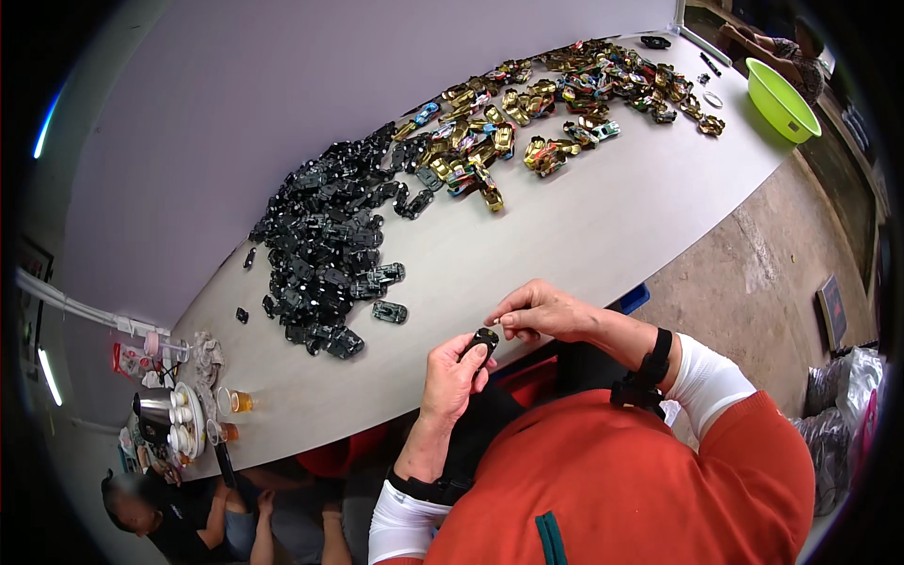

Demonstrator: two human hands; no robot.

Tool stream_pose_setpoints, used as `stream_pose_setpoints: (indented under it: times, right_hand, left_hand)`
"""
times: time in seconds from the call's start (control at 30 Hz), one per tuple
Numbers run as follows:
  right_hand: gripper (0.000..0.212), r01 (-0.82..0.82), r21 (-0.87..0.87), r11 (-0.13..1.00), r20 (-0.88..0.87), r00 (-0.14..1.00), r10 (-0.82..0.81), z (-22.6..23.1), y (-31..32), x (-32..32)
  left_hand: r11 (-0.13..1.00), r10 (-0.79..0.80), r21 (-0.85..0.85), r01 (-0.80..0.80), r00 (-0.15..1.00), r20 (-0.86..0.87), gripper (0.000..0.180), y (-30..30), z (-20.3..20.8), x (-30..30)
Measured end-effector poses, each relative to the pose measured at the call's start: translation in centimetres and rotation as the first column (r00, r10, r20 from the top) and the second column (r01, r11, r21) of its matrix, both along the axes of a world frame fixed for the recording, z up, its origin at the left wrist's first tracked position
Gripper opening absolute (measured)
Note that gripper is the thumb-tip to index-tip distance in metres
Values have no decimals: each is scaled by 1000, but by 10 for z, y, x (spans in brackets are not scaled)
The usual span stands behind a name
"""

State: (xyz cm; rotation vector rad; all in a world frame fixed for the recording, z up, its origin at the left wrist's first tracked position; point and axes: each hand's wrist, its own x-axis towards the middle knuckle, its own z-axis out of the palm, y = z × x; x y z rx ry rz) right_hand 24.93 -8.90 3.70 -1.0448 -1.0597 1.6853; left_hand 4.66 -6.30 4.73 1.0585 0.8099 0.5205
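Glossy black plastic toy car [484, 341], matt smooth pale table [584, 235]

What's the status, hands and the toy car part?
Left hand grips small black car part. Right hand pinches at its top end. Black car pile on table, apart; nothing between.

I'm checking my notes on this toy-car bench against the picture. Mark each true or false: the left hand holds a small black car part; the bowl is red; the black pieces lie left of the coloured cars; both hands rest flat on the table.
1. The left hand holds a small black car part: true.
2. The bowl is red: false, it is lime green.
3. The black pieces lie left of the coloured cars: true.
4. Both hands rest flat on the table: false; the right hand and the left are raised at its near edge.
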Motion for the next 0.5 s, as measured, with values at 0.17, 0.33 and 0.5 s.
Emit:
stream_pose_setpoints:
  times: [0.17, 0.33, 0.5]
  right_hand:
    - [11, 336, 41, 941, -13, 942, -336, 0, -3, 38]
    - [8, 508, 103, 855, 262, 816, -516, 2, 15, 80]
    - [18, 223, 754, 617, 606, 124, -786, -21, 64, 138]
  left_hand:
    - [862, -498, -212, 461, 849, -176, 19, -37, -14, -29]
    - [909, -326, -372, 191, 880, -346, 37, -20, -158, -27]
    - [856, -365, 51, 514, 673, -643, 59, -21, -144, -6]
